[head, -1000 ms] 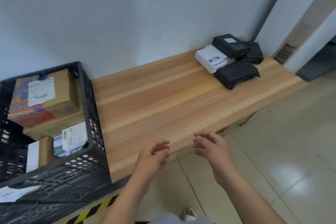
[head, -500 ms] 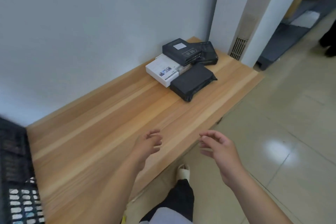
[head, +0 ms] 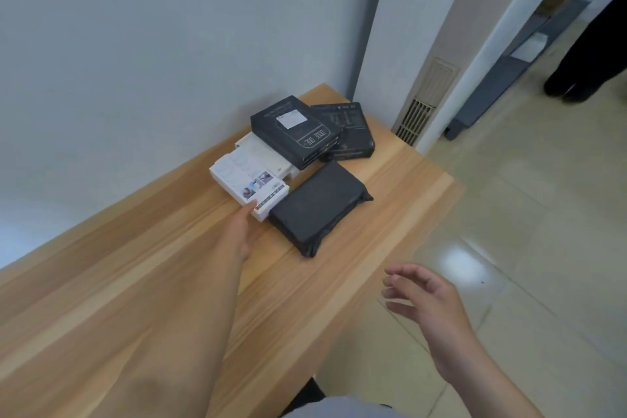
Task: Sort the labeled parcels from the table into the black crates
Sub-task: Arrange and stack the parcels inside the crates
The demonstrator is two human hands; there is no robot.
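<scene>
Touching white box (head: pixel 249 183) corner: left hand (head: pixel 241 231), fingertips hidden | right hand (head: pixel 428 305) spread, empty | box label unreadable

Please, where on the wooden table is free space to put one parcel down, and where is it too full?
Free: the bare wooden table left of the left hand, and the strip between the black plastic-wrapped parcel and the front edge. Crowded: the far corner, where white boxes and black boxes overlap.
</scene>
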